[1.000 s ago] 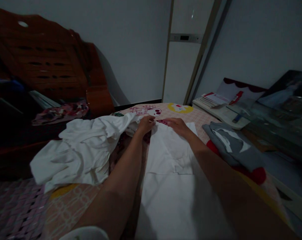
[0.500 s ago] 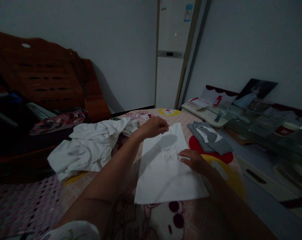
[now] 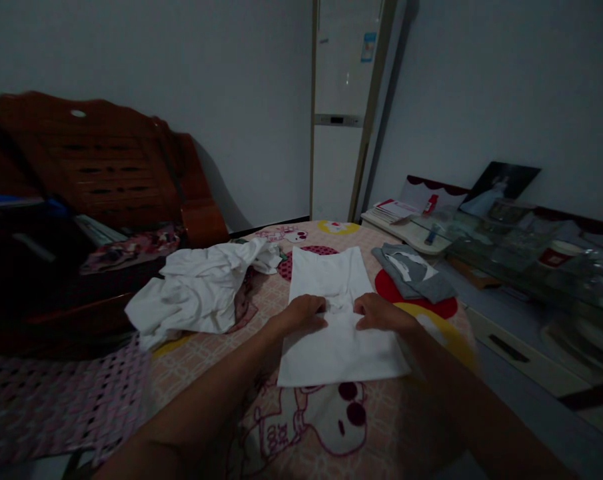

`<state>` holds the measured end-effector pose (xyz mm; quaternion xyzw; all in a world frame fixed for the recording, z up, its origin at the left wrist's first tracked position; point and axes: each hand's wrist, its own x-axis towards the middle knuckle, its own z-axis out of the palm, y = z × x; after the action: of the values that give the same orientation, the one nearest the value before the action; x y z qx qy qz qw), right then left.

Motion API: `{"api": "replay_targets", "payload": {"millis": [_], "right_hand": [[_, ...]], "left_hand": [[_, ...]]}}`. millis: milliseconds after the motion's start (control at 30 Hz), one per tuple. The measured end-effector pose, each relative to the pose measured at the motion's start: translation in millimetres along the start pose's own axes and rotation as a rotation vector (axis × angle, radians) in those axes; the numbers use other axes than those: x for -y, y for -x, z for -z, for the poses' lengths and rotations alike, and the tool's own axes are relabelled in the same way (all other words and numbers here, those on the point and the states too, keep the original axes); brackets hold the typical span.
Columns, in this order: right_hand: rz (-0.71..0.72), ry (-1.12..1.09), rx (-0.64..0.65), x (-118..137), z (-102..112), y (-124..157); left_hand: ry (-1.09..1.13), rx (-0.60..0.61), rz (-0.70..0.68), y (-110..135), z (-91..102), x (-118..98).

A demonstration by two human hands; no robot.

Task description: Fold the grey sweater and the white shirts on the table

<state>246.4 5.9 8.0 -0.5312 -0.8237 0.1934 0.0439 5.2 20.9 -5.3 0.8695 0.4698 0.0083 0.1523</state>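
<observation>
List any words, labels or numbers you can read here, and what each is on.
No text is legible.
Blue sticker on the standing air conditioner: too small and blurred.
Its control panel: dark, no digits readable.
Red-and-white booklets on the side table: blurred.
Bedsheet: cartoon prints only, no words visible.

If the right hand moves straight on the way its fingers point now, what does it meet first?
Probably the small bunched fold of the white cloth, then the left hand; depth is unclear.
</observation>
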Motion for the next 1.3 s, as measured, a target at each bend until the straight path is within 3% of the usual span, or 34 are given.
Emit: {"api": "replay_targets", "payload": {"millis": [267, 367, 467, 667, 833, 1033, 1167, 1300], "right_hand": [[0.059, -0.078, -0.025, 0, 1, 9], [0.073, -0.114, -0.087, 4, 12, 12], [0.119, -0.129, -0.116, 9, 36, 8], [0.071, 0.079, -0.273, 4, 79, -40], [-0.006, 0.293, -0.353, -2, 96, -97], [-0.079, 0.386, -0.339, -13, 97, -155], [-0.087, 0.402, -0.311, -29, 82, -182], [-0.106, 0.421, -0.274, -40, 61, -190]], "left_hand": [[0.148, -0.049, -0.118, 7, -4.2, 7], [0.204, -0.081, -0.166, 7, 9.5, 8], [0.176, -0.179, -0.195, 1, 35.1, 10], [0.058, -0.335, -0.141, -36, 86.8, 25], [0.014, -0.368, -0.042, -81, 106.8, 48], [-0.005, -0.372, -0.007, -134, 103.0, 86], [-0.041, -0.329, 0.037, -160, 87.7, 103], [-0.1, -0.325, 0.074, -171, 68.7, 107]]}}
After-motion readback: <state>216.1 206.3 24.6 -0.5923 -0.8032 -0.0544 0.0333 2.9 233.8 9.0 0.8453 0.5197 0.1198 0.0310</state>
